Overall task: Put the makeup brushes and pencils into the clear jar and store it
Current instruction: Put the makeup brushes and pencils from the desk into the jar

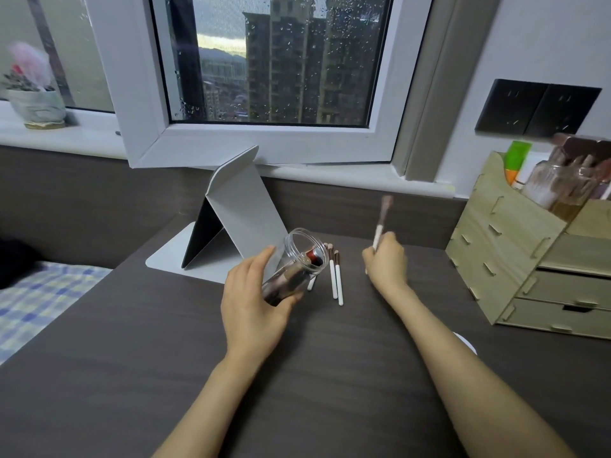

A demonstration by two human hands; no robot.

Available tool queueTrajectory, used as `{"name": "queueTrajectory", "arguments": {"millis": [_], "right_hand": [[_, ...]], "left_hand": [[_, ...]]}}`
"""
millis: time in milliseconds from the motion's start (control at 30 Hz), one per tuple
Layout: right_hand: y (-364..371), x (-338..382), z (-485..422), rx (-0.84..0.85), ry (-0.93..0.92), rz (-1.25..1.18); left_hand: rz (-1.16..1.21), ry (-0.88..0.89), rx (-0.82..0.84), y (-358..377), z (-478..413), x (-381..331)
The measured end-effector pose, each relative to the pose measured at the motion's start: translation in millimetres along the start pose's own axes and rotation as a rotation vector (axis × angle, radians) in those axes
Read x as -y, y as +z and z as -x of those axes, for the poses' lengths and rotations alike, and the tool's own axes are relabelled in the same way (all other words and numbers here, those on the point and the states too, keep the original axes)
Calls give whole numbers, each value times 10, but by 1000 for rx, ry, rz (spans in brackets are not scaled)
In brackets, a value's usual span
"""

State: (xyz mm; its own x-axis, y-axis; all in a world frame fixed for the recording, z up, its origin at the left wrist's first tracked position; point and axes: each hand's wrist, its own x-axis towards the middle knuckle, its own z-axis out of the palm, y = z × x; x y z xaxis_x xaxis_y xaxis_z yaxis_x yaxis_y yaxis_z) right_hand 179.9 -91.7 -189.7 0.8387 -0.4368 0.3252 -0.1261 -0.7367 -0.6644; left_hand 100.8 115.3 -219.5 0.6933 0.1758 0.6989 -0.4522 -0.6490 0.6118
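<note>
My left hand [254,299] grips the clear jar [299,259], tilted with its open mouth pointing up and to the right; several dark items lie inside it. My right hand [386,259] is shut on a white-handled makeup brush [382,219], its bristles pointing up and blurred, to the right of the jar. Three more white-handled brushes [335,279] lie on the dark desk [297,375] between my hands, one partly hidden behind the jar.
A folded grey stand [238,209] sits behind the jar. A wooden drawer organiser [529,259] with another jar of brushes and bottles stands at the right. A window frame [264,140] overhangs the desk's back. A bed with checked sheet [43,299] lies left.
</note>
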Motion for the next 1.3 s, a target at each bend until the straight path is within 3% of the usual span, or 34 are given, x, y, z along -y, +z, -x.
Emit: {"name": "queueTrajectory", "arguments": {"millis": [133, 233, 400, 533, 667, 767, 867, 967, 1100, 1300], "right_hand": [[-493, 326, 364, 90, -31, -923], [-727, 534, 674, 161, -169, -1143], [-654, 627, 924, 325, -289, -856], [-619, 653, 990, 358, -352, -583], [-648, 637, 964, 375, -327, -655], [-724, 611, 919, 396, -316, -849], [-726, 505, 745, 238, -184, -1005], [-507, 312, 528, 62, -87, -672], [-103, 142, 368, 187, -107, 25], [233, 213, 219, 285, 76, 192]], "left_hand": [[3, 40, 16, -1, 15, -10], [-6, 65, 24, -1, 26, -29], [17, 122, 54, -25, 54, -78], [14, 159, 105, -22, 78, -81], [26, 144, 105, -4, 79, -69], [46, 106, 69, -6, 65, -67], [86, 31, 29, -24, 45, -63], [129, -80, -13, -36, 22, -43], [200, -187, -72, -63, -13, -14], [213, -224, -84, -79, -19, 4]]}}
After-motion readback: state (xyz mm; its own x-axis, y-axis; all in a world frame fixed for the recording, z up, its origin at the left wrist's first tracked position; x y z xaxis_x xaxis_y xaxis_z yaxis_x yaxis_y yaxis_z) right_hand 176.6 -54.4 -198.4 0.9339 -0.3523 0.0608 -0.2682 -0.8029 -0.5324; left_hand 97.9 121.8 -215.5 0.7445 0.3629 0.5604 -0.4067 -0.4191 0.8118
